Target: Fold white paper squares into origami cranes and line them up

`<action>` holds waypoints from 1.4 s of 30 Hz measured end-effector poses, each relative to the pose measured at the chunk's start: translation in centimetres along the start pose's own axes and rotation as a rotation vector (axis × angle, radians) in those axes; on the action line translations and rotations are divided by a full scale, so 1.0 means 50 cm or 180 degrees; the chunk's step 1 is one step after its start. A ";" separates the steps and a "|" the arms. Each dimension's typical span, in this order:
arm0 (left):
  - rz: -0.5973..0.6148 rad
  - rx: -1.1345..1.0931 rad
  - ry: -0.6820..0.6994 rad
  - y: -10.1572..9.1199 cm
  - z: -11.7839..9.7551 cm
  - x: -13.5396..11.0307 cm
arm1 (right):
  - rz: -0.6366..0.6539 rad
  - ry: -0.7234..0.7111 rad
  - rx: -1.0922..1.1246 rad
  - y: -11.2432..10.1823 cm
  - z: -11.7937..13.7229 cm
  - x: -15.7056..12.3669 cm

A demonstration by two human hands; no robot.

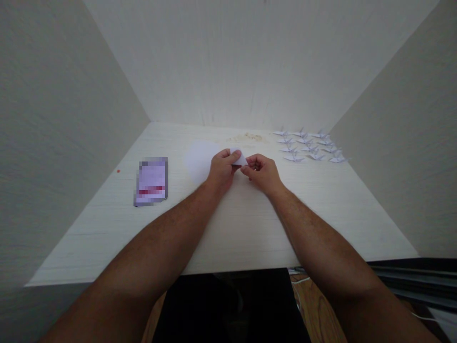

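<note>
Between my two hands is a small piece of folded white paper [240, 158], held just above the table. My left hand [223, 167] grips it from the left, thumb flat on its top face and the fingers behind. At its lower right corner, the thumb and forefinger of my right hand [262, 172] pinch the edge, with the other fingers curled. The paper's underside is hidden by my fingers. Behind my left hand, pale white paper [200, 159] lies flat on the table.
Several folded white paper cranes [303, 146] stand in rows at the back right. A blurred-out purple and white item [152, 181] lies on the left of the white table [243, 228]. Near the left edge is a small red spot [118, 171]. Walls enclose three sides.
</note>
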State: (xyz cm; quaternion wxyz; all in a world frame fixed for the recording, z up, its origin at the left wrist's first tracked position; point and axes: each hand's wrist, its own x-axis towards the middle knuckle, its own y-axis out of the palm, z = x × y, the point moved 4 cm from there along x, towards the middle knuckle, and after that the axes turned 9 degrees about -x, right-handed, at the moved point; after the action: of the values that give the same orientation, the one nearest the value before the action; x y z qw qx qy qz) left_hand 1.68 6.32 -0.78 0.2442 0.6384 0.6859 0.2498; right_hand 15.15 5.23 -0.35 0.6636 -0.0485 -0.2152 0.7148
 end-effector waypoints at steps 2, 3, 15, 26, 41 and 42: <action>0.0130 -0.0008 -0.0012 0.004 0.001 -0.003 | -0.0052 -0.0017 -0.0042 -0.001 0.004 -0.002; 0.0169 0.0012 -0.0018 0.005 0.002 -0.005 | -0.0102 -0.0004 -0.0038 -0.003 0.005 -0.003; 0.0390 0.1407 0.0322 0.006 0.012 -0.012 | -0.0612 0.0189 0.0257 -0.045 -0.003 0.015; 0.0362 0.1474 0.0367 0.002 0.011 -0.007 | -0.0591 0.0212 0.0299 -0.041 -0.005 0.015; 0.0227 0.1842 0.0530 0.011 -0.002 -0.015 | -0.0890 -0.0061 -0.0409 -0.036 -0.002 0.008; 0.0213 0.1973 0.0542 0.011 -0.003 -0.016 | -0.0924 -0.0112 -0.0492 -0.037 0.002 0.006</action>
State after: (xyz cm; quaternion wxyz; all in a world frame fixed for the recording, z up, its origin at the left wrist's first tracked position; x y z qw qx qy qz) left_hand 2.04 5.56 -0.30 -0.0284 0.6813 0.7259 0.0894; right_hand 16.78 5.55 0.49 0.7504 -0.0554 -0.2858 0.5934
